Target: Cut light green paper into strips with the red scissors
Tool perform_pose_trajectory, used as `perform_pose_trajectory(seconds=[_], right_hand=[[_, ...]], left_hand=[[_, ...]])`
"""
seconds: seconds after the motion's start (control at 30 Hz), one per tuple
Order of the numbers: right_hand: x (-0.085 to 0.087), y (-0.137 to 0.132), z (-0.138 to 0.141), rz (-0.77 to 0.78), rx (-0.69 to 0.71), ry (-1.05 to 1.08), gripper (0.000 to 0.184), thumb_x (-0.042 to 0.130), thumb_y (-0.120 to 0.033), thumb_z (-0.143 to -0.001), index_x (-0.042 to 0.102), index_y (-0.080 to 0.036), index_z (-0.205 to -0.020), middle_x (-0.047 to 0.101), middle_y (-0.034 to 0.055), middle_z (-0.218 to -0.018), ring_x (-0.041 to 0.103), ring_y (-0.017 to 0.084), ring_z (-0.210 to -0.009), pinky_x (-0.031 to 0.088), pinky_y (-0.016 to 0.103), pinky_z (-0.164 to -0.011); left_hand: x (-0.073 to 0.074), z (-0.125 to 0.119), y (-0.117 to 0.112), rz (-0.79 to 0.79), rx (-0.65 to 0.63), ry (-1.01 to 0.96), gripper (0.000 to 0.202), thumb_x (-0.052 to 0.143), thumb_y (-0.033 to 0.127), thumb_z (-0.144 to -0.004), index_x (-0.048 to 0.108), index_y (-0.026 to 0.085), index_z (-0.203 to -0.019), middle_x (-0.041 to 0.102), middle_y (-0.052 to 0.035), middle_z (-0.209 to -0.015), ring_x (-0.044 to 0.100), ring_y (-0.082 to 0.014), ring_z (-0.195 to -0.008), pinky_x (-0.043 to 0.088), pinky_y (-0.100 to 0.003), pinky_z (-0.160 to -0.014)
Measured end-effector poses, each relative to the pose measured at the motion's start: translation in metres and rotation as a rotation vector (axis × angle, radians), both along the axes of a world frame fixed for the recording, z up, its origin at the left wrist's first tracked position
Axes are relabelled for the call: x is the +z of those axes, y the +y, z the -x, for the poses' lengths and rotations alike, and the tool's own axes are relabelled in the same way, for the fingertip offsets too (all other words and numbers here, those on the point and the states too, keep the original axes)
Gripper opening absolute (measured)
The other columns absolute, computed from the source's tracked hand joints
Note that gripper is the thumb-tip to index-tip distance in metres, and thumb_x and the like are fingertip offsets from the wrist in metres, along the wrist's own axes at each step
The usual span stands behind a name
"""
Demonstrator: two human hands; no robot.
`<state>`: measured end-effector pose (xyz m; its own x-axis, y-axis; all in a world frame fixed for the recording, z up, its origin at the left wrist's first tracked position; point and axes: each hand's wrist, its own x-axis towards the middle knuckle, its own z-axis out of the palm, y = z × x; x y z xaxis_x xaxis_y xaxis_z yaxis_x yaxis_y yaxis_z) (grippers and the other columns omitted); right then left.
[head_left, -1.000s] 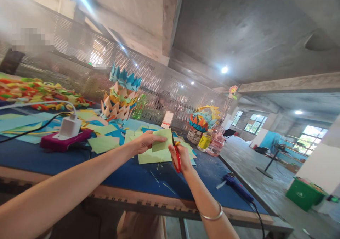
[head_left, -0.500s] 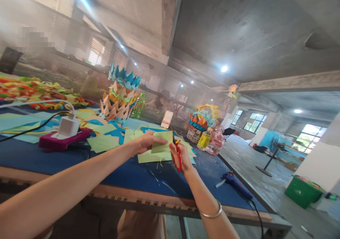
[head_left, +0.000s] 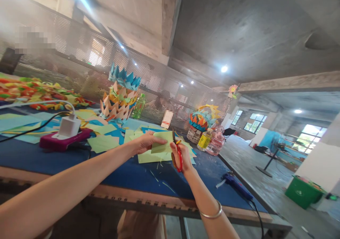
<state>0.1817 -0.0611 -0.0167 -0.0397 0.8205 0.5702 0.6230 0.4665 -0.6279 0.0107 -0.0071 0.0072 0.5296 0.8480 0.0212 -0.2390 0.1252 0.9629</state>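
Note:
My left hand [head_left: 147, 142] pinches a light green piece of paper [head_left: 162, 143], thumb on top, above the middle of the table. Red-handled scissors [head_left: 179, 158] are in my right hand [head_left: 187, 157], their dark blades pointing up along the paper's right edge. Whether the blades touch the paper I cannot tell. Under both hands lie more green sheets [head_left: 151, 157], partly hidden by the held piece. Thin paper trimmings [head_left: 168, 187] are scattered on the blue table [head_left: 124, 180] nearer to me.
A purple power strip [head_left: 50, 143] with a white charger [head_left: 67, 126] sits left. Folded-paper crowns [head_left: 118, 102] stand behind. Bottles, one with a yellow label [head_left: 204, 140], are at right, and a blue glue gun [head_left: 237, 186] lies near the right edge.
The scissors have tilted slightly in my right hand, with the handles a little farther right. My left hand and the paper stay almost in place.

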Motion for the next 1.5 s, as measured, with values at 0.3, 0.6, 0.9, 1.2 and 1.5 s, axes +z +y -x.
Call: perform_pose_trajectory(seconds=[0.3, 0.6, 0.9, 1.2, 1.5], right_hand=[[0.009, 0.008, -0.013, -0.034, -0.402, -0.151, 0.045, 0.042, -0.057, -0.081, 0.045, -0.02, -0.056, 0.047, -0.0008, -0.05, 0.041, 0.013, -0.051, 0.03, 0.025, -0.05], [0.016, -0.003, -0.026, 0.613, 0.249, 0.102, 0.061, 0.035, -0.072, -0.078, 0.059, -0.016, -0.087, 0.039, -0.0056, -0.049, 0.037, 0.009, -0.038, 0.038, 0.022, -0.04], [0.019, -0.012, -0.033, 0.884, 0.648, 0.412, 0.08, 0.026, -0.083, -0.07, 0.056, -0.015, -0.099, 0.044, -0.0026, -0.059, 0.055, 0.014, -0.055, 0.05, 0.03, -0.053], [0.021, -0.014, -0.039, 0.687, 0.554, 0.329, 0.055, 0.055, -0.065, -0.074, 0.05, -0.019, -0.104, 0.048, -0.0043, -0.062, 0.041, 0.007, -0.042, 0.034, 0.017, -0.035], [0.033, -0.018, -0.042, 0.519, 0.537, 0.36, 0.042, 0.067, -0.046, -0.072, 0.055, -0.017, -0.1, 0.036, -0.0063, -0.06, 0.026, 0.005, -0.046, 0.018, 0.017, -0.038]], left_hand=[[0.004, 0.01, 0.015, 0.002, 0.151, -0.005, 0.049, 0.086, 0.024, -0.036, 0.064, 0.014, -0.079, 0.07, -0.0066, -0.071, 0.067, -0.0234, -0.069, 0.053, -0.034, -0.066], [0.01, 0.018, 0.028, 0.034, 0.292, -0.061, 0.035, 0.083, 0.02, -0.046, 0.064, 0.012, -0.074, 0.069, -0.0089, -0.073, 0.065, -0.02, -0.069, 0.053, -0.03, -0.065], [0.014, 0.021, 0.028, 0.034, 0.342, -0.065, 0.028, 0.08, 0.017, -0.049, 0.065, 0.013, -0.072, 0.069, -0.0085, -0.07, 0.065, -0.0217, -0.075, 0.052, -0.028, -0.065], [0.011, 0.022, 0.032, 0.02, 0.351, -0.037, 0.031, 0.082, 0.02, -0.048, 0.063, 0.013, -0.072, 0.069, -0.009, -0.072, 0.065, -0.0218, -0.075, 0.052, -0.029, -0.065], [0.012, 0.023, 0.034, 0.021, 0.381, -0.028, 0.035, 0.08, 0.02, -0.05, 0.064, 0.013, -0.079, 0.068, -0.008, -0.072, 0.065, -0.0209, -0.075, 0.052, -0.027, -0.064]])
